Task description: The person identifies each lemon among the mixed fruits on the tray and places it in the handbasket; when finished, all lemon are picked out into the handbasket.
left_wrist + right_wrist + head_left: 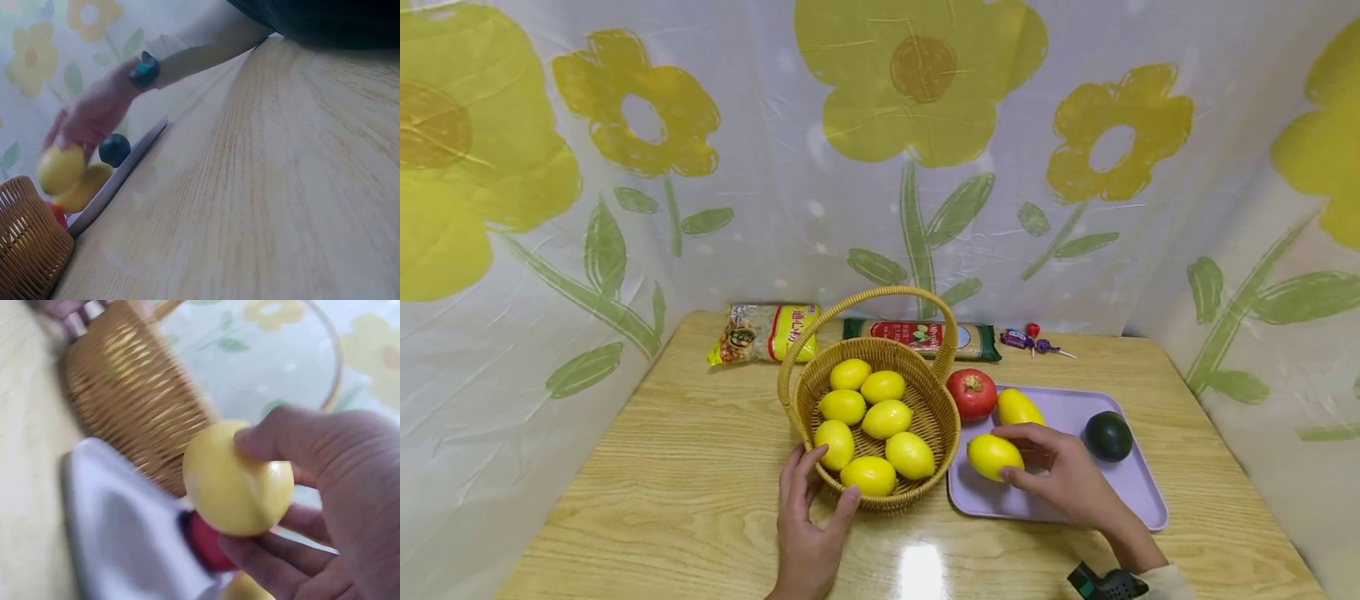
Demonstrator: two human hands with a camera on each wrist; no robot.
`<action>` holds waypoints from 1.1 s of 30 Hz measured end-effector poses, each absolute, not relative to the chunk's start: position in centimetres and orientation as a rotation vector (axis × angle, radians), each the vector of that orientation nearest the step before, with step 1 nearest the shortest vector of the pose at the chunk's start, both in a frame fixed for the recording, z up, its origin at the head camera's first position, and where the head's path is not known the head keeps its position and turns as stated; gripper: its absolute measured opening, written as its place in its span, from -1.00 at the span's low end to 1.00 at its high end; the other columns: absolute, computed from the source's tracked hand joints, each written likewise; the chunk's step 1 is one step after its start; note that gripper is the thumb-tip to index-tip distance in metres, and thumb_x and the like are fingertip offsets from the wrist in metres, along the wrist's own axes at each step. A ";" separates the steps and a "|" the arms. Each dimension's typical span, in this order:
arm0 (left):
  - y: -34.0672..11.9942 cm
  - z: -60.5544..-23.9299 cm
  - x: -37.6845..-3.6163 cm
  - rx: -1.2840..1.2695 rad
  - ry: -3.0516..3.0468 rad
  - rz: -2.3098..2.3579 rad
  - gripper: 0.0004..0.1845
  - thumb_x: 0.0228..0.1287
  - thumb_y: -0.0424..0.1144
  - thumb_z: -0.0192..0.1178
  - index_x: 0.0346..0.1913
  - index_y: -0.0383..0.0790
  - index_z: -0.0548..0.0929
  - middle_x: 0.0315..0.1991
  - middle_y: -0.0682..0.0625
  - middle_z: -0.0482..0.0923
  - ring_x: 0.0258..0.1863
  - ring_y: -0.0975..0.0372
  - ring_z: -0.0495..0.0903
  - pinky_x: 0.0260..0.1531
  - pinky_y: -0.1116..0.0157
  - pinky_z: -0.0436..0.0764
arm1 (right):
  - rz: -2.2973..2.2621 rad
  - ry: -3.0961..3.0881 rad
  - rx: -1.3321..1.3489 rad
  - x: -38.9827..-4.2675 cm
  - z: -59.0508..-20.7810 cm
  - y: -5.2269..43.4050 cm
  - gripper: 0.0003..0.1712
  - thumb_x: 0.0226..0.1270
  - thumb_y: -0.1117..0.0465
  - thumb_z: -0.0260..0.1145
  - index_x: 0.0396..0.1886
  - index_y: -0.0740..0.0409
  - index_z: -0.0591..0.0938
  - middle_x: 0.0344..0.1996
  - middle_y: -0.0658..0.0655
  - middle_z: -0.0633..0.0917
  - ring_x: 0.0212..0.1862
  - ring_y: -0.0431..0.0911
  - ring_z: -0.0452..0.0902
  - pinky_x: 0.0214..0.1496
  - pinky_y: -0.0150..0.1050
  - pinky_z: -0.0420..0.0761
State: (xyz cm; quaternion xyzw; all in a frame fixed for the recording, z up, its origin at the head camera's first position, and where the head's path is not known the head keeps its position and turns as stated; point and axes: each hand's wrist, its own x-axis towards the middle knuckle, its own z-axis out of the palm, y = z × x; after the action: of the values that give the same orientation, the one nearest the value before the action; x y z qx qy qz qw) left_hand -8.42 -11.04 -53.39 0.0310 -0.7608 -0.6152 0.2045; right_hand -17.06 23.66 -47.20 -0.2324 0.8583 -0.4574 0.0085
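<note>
My right hand holds a lemon between thumb and fingertips, over the left part of a lilac tray. The right wrist view shows the thumb on top of that lemon, with fingers below it. A wicker basket with a tall arched handle contains several lemons. My left hand rests at the basket's near left rim, thumb and fingers spread along it. Beside the held lemon on the tray lies a yellow mango-like fruit.
A pomegranate sits at the tray's far left corner, close to the basket. A dark green avocado lies on the tray's right side. Behind stand a yellow food packet, a noodle packet and small lollipops. A flowered curtain encloses the table.
</note>
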 end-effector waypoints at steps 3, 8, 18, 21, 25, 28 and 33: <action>-11.0 -53.3 -8.4 0.095 -2.122 -1.718 -0.35 0.46 -0.28 0.46 0.53 -0.09 0.48 0.71 -0.26 0.05 0.65 -0.20 0.21 0.55 -0.16 0.41 | -1.541 2.626 -0.735 -17.1 -45.5 23.8 -0.48 0.38 0.20 0.63 0.30 -0.02 0.74 0.19 0.08 0.81 0.07 -0.15 0.78 0.15 -0.36 0.81; -11.1 -53.2 -8.2 0.111 -2.122 -1.723 -0.35 0.46 -0.28 0.46 0.53 -0.11 0.47 0.72 -0.27 0.05 0.64 -0.22 0.23 0.55 -0.16 0.41 | -1.552 2.596 -0.868 -17.7 -43.6 22.1 -0.50 0.41 0.22 0.61 0.31 -0.05 0.74 0.20 0.05 0.79 0.07 -0.12 0.78 0.15 -0.26 0.84; -11.1 -53.3 -8.3 0.094 -2.118 -1.723 -0.35 0.46 -0.28 0.46 0.53 -0.06 0.48 0.71 -0.24 0.06 0.65 -0.21 0.21 0.55 -0.19 0.42 | -1.118 2.859 -1.048 -19.6 -42.4 15.9 -0.51 0.33 0.16 0.66 0.24 0.05 0.79 0.07 -0.02 0.84 -0.08 -0.21 0.74 0.00 -0.15 0.86; -11.0 -53.3 -8.4 0.092 -2.116 -1.718 -0.35 0.46 -0.28 0.46 0.53 -0.08 0.48 0.71 -0.26 0.06 0.65 -0.23 0.21 0.54 -0.19 0.44 | -0.939 2.953 -1.092 -20.1 -42.7 14.4 -0.51 0.34 0.12 0.65 0.22 0.08 0.79 0.07 0.02 0.85 -0.02 -0.12 0.75 0.06 -0.11 0.84; -11.0 -53.2 -8.5 0.092 -2.117 -1.727 -0.34 0.46 -0.27 0.46 0.53 -0.08 0.48 0.72 -0.27 0.04 0.65 -0.23 0.21 0.55 -0.19 0.44 | -0.854 3.016 -1.114 -20.5 -43.3 13.5 -0.53 0.34 0.14 0.66 0.20 0.11 0.79 0.08 0.06 0.85 0.12 -0.03 0.77 0.19 -0.03 0.82; -10.9 -53.1 -8.4 0.103 -2.125 -1.710 -0.35 0.46 -0.26 0.46 0.53 -0.08 0.49 0.72 -0.26 0.06 0.64 -0.20 0.23 0.55 -0.07 0.47 | -0.886 3.032 -1.117 -20.3 -43.3 13.8 -0.53 0.32 0.16 0.67 0.19 0.12 0.80 0.07 0.07 0.86 0.06 -0.02 0.78 0.08 -0.05 0.84; -11.5 -52.2 -8.7 0.052 -1.980 -1.613 -0.46 0.44 -0.42 0.41 0.42 -0.29 0.58 0.60 -0.23 0.26 0.51 0.02 0.40 0.47 0.41 0.52 | -0.944 3.047 -1.104 -20.2 -42.9 15.8 -0.57 0.35 0.14 0.65 0.17 0.11 0.80 0.05 0.07 0.86 0.00 0.00 0.79 0.03 -0.05 0.85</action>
State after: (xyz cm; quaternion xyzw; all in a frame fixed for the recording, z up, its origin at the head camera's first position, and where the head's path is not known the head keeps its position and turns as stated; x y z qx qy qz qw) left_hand -8.68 -11.49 -52.18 0.0194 -0.7420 -0.6045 0.2893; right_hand -20.18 15.84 -42.92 -0.3248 0.8966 -0.2777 -0.1164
